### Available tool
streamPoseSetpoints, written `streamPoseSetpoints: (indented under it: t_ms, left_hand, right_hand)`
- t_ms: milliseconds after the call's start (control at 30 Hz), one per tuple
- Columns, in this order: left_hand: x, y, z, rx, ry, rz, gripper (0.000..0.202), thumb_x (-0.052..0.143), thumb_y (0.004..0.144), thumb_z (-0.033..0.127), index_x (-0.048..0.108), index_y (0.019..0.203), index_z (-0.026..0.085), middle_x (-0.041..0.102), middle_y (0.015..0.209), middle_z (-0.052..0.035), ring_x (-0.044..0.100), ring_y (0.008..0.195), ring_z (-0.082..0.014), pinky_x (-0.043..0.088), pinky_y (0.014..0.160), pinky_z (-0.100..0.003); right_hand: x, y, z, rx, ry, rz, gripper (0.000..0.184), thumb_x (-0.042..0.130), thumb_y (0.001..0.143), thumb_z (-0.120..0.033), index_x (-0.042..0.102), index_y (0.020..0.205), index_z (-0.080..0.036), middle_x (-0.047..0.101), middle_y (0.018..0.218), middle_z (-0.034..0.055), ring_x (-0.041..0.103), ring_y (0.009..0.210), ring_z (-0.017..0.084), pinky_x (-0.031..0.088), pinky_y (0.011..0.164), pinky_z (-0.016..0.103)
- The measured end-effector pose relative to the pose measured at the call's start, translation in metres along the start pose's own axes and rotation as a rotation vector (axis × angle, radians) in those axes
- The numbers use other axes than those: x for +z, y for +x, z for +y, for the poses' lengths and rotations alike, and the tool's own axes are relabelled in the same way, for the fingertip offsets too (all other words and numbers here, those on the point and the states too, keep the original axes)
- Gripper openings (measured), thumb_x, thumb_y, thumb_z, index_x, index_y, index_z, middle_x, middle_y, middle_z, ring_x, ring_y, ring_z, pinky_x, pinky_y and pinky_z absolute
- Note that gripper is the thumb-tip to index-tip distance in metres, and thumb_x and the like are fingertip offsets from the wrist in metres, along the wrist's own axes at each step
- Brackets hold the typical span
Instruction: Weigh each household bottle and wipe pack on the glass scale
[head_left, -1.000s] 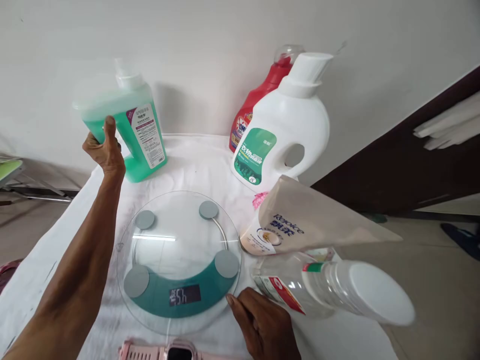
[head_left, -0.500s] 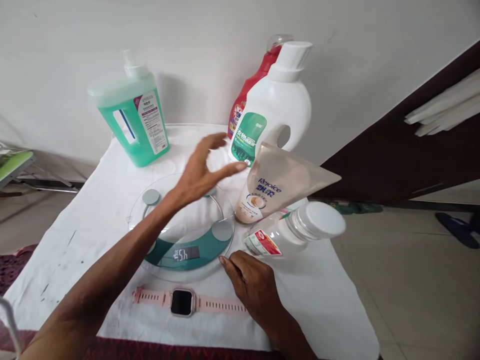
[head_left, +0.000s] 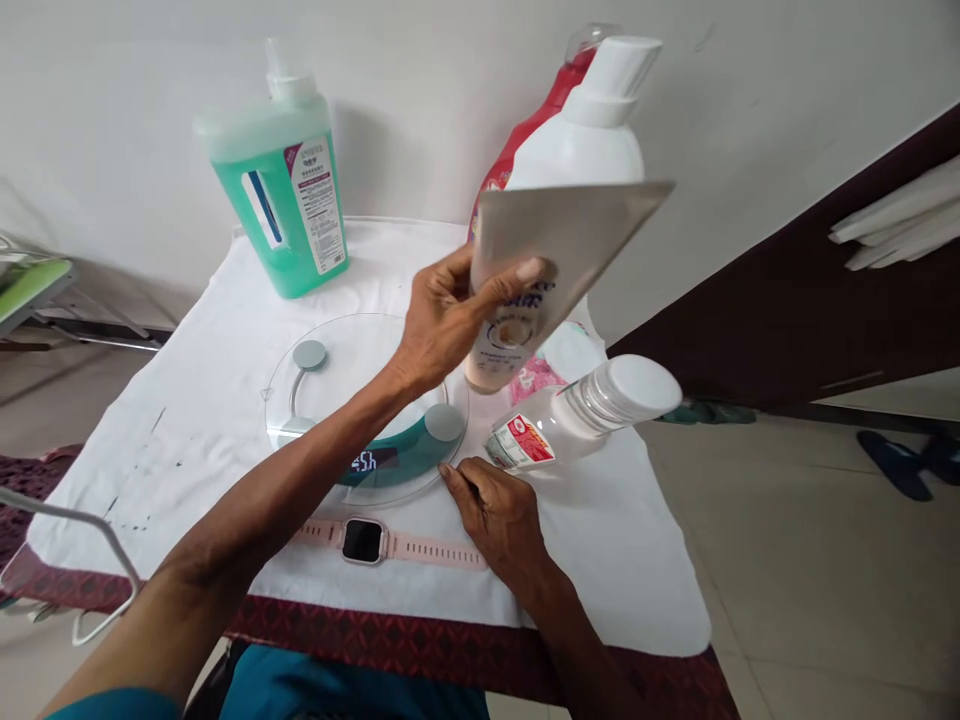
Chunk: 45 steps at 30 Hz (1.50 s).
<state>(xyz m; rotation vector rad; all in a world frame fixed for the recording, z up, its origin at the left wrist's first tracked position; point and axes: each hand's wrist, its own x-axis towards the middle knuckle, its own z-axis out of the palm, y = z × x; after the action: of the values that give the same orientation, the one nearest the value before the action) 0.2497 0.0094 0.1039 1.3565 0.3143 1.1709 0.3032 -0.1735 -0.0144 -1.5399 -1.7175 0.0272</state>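
My left hand [head_left: 457,305] is closed around a beige Rejoice tube [head_left: 570,225], thumb across its front. The tube is held upright, cap end down, over the table beside the scale, and covers part of a white jug [head_left: 577,150]. Curled into a loose fist, my right hand [head_left: 499,510] rests on the cloth with the thumb tip at the edge of a round glass scale [head_left: 409,450]. Nothing shows in that hand. The scale's lit display is partly behind my left forearm. A pink-strapped smartwatch [head_left: 363,540] lies in front of the scale.
A clear bottle with a white cap [head_left: 645,388] stands right of the scale, near a pink patterned item [head_left: 536,380]. Behind are a green liquid bottle [head_left: 281,200] and a red bottle [head_left: 525,130]. White cloth [head_left: 180,400] covers the table; slippers [head_left: 896,465] lie on the floor.
My left hand has moved from open beside the tube to gripping it, and the tube is now raised and more upright. The pink item has come into sight. My right hand stays by the scale.
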Motion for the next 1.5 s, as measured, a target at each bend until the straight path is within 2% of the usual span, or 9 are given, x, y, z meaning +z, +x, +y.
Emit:
streamPoseSetpoints:
  t_ms: [167,333,500,833,933,1033,1233,1333,1500]
  left_hand:
    - [-0.037,-0.002,0.038,0.154,0.180,0.156,0.045,0.083,0.083,0.069,0.072,0.090,0.025,0.074,0.094,-0.0025,0.073,0.094,-0.0247,0.059,0.080,-0.040]
    - [-0.084,-0.030,0.054,0.223,0.289,0.289,0.036,0.084,0.088,0.058,0.067,0.084,0.026,0.068,0.083,0.0003,0.070,0.086,-0.0210,0.059,0.076,-0.038]
    - [-0.108,-0.057,0.050,0.162,0.355,0.336,0.032,0.081,0.090,0.054,0.071,0.087,0.024,0.069,0.081,0.0012,0.070,0.077,-0.0180,0.058,0.068,-0.035]
    - [-0.111,-0.076,0.052,0.086,0.387,0.213,0.039,0.084,0.084,0.063,0.077,0.095,0.025,0.074,0.092,-0.0009,0.069,0.084,-0.0200,0.058,0.073,-0.036]
    - [-0.132,-0.081,0.051,0.086,0.480,0.215,0.048,0.065,0.094,0.072,0.075,0.109,0.027,0.075,0.105,-0.0040,0.071,0.097,-0.0228,0.059,0.081,-0.038]
    - [-0.165,-0.089,0.046,0.066,0.598,0.307,0.053,0.049,0.102,0.072,0.074,0.111,0.026,0.076,0.106,-0.0070,0.072,0.099,-0.0225,0.058,0.086,-0.039]
    - [-0.223,-0.114,0.015,-0.076,0.824,0.564,0.055,0.048,0.099,0.077,0.070,0.099,0.026,0.074,0.099,-0.0091,0.070,0.094,-0.0245,0.056,0.088,-0.045]
    - [-0.232,-0.118,0.003,-0.126,0.829,0.564,0.061,0.045,0.097,0.082,0.068,0.097,0.026,0.074,0.095,-0.0090,0.070,0.088,-0.0251,0.055,0.087,-0.047]
    - [-0.227,-0.116,0.001,-0.141,0.922,0.508,0.063,0.040,0.098,0.083,0.068,0.094,0.026,0.075,0.095,-0.0092,0.070,0.092,-0.0264,0.054,0.090,-0.047]
  right_hand:
    - [0.000,0.000,0.000,-0.001,-0.021,-0.013,0.043,0.057,0.109,-0.025,0.043,0.068,-0.022,0.045,0.059,-0.0066,0.040,0.051,0.008,0.033,0.056,0.026]
    - [0.000,0.000,0.000,-0.023,-0.056,-0.014,0.045,0.056,0.109,-0.028,0.042,0.067,-0.022,0.043,0.058,-0.0068,0.040,0.050,0.008,0.033,0.056,0.025]
    - [0.000,0.001,0.001,-0.021,-0.064,-0.018,0.046,0.055,0.110,-0.030,0.040,0.066,-0.022,0.041,0.057,-0.0075,0.039,0.049,0.007,0.033,0.054,0.024]
    - [0.000,0.002,0.000,-0.019,-0.092,-0.019,0.047,0.054,0.110,-0.032,0.039,0.067,-0.022,0.039,0.056,-0.0083,0.038,0.049,0.007,0.036,0.057,0.024]
    - [0.000,0.001,0.001,-0.016,-0.092,-0.020,0.048,0.054,0.110,-0.033,0.038,0.066,-0.022,0.038,0.056,-0.0083,0.038,0.049,0.007,0.035,0.056,0.024]
    - [0.000,0.000,0.001,-0.006,-0.093,-0.032,0.049,0.054,0.110,-0.035,0.038,0.066,-0.022,0.039,0.056,-0.0080,0.038,0.050,0.007,0.035,0.056,0.025]
    - [-0.003,-0.001,0.000,0.044,-0.085,-0.068,0.050,0.054,0.109,-0.038,0.038,0.064,-0.023,0.040,0.054,-0.0073,0.034,0.049,0.009,0.034,0.056,0.026]
    - [-0.004,0.000,0.001,0.069,-0.087,-0.093,0.052,0.054,0.109,-0.041,0.041,0.062,-0.023,0.042,0.053,-0.0065,0.035,0.050,0.009,0.034,0.055,0.026]
    - [-0.005,-0.001,0.002,0.099,-0.091,-0.113,0.052,0.055,0.109,-0.044,0.050,0.063,-0.022,0.050,0.054,-0.0048,0.040,0.051,0.010,0.037,0.058,0.026]
